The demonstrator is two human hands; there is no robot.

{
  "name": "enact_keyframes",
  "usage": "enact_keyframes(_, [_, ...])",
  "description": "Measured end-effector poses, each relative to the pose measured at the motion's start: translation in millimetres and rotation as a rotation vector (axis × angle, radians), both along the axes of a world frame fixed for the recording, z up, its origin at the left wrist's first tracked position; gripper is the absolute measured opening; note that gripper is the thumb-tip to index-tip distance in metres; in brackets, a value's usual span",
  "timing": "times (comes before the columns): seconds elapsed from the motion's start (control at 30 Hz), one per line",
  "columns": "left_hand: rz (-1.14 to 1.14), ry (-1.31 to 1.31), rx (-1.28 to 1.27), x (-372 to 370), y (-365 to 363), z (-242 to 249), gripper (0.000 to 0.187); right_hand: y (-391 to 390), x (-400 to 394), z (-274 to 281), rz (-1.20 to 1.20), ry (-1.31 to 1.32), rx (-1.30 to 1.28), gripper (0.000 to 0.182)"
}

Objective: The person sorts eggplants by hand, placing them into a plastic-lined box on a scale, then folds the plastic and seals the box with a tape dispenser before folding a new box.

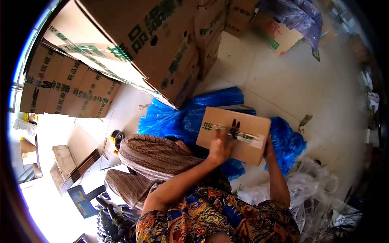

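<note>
A closed cardboard box [251, 121] with green and black print sits tilted in front of my body, over blue plastic sheeting [162, 119]. Clear printed tape [253, 139] runs across its top face. My left hand [221, 146] lies on that face at the tape's left end, fingers extended against the cardboard. At the box's right side, my right hand [268, 149] grips the edge; some of its fingers are hidden behind the box. More crumpled blue plastic [285, 139] bunches just beyond the right hand.
Large printed cartons [162, 48] stack up ahead, with more cartons [67, 87] at the left. Clear plastic bags [308, 182] heap at the right. A tape roll [117, 137], a wooden board [64, 160] and a dark blue device [82, 201] lie left of my legs.
</note>
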State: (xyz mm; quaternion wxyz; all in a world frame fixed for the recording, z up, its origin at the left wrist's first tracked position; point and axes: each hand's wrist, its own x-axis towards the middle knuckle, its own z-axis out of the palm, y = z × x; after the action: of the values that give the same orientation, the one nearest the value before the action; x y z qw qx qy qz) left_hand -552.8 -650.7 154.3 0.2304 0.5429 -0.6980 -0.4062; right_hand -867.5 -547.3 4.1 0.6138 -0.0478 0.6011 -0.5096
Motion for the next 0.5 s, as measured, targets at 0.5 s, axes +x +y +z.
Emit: enact_keyframes(0.5, [-0.029, -0.167, 0.492, 25.5, -71.1, -17.8, 0.067, 33.1, 68.5, 63.7, -0.082, -0.13, -0.046, 0.067])
